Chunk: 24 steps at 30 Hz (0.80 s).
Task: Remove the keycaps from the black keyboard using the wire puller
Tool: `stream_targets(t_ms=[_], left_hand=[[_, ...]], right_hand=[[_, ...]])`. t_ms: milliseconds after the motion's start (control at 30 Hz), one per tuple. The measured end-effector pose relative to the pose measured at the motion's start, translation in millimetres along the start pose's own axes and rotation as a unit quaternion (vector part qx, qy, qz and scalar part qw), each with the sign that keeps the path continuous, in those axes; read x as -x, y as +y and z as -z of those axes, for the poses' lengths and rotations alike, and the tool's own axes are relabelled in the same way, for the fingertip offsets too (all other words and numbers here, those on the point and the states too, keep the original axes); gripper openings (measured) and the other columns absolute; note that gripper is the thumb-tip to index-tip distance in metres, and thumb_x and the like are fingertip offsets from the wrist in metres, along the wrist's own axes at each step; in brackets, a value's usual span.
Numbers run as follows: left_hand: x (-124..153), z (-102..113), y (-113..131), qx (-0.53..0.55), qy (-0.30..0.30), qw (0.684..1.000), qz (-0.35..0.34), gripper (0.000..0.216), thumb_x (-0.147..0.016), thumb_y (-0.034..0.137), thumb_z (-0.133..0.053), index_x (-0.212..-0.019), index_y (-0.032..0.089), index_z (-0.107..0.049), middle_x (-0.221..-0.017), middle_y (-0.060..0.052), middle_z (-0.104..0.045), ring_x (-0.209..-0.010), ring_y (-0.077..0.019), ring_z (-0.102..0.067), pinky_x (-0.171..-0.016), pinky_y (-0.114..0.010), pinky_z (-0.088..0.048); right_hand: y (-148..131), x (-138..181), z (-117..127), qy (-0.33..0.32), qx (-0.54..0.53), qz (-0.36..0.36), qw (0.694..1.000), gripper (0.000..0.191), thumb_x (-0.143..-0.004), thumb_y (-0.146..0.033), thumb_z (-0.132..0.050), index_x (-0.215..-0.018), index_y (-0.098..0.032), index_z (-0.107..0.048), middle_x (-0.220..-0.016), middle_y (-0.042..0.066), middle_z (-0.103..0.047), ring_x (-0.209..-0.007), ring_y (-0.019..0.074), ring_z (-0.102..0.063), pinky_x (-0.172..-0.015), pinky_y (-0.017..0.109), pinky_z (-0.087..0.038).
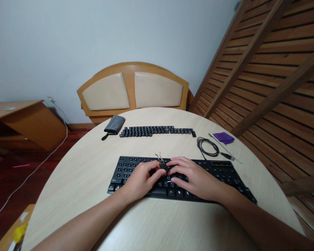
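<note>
My left hand (142, 177) is closed in a pinch, thumb against forefinger, on the dark handle of a small wire tool (163, 166); its two prongs point up and away, and the short handle probably calls for this fingertip grip. My right hand (193, 174) lies just beside it, fingers curved over the middle keys; whether their tips clasp anything I cannot tell. Beneath both hands sits the black keyboard (222, 177), set lengthwise before me, presumably so that either hand reaches every row; many positions at its left end appear bare of caps.

Beyond it, loose keycaps (157, 130) stand in close rows, an arrangement that seems meant to preserve their order. The coiled cable (209, 147) lies behind the keyboard's far edge, likely bundled to spare space, near a thin rod (219, 143) and a folded purple cloth (223, 138).

Containers: the grey pouch (115, 124), at the far left of the round table (81, 195), lies flat, its contents hidden. Farther off, the wooden cabinet (42, 120) has an open compartment, too dark to read.
</note>
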<state>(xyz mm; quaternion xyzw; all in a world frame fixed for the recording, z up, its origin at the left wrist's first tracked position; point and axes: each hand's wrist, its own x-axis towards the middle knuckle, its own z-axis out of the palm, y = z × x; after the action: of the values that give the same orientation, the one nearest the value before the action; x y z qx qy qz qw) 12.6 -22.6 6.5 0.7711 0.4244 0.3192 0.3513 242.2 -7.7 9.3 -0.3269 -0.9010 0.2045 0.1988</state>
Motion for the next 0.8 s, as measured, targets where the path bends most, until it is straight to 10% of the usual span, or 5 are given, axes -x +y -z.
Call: stream_targets(t_ms=[533,800], left_hand=[[3.0,1.4,7.5,-0.063,-0.019,0.995,-0.082,0.014,-0.096,0.026,-0.057,-0.09,0.019,-0.068,-0.088,-0.002,-0.072,-0.082,-0.0167,-0.063,-0.078,-0.026,-0.043],[1.8,-0.2,3.3,-0.069,0.012,0.997,-0.018,0.02,-0.096,0.027,-0.056,-0.079,0.018,-0.061,-0.075,0.0,-0.066,-0.07,-0.0154,-0.059,-0.067,-0.025,-0.04]], right_hand=[[-5.1,-0.4,-16.1,0.084,0.041,-0.013,0.996,0.008,-0.086,-0.025,-0.065,-0.092,-0.021,-0.07,-0.116,0.007,-0.069,-0.116,0.0247,-0.059,-0.102,0.043,-0.046],[-5.9,0.1,-17.8,0.087,0.028,-0.036,0.995,0.006,-0.085,-0.026,-0.068,-0.089,-0.021,-0.068,-0.116,0.007,-0.069,-0.115,0.0244,-0.06,-0.101,0.043,-0.047]])
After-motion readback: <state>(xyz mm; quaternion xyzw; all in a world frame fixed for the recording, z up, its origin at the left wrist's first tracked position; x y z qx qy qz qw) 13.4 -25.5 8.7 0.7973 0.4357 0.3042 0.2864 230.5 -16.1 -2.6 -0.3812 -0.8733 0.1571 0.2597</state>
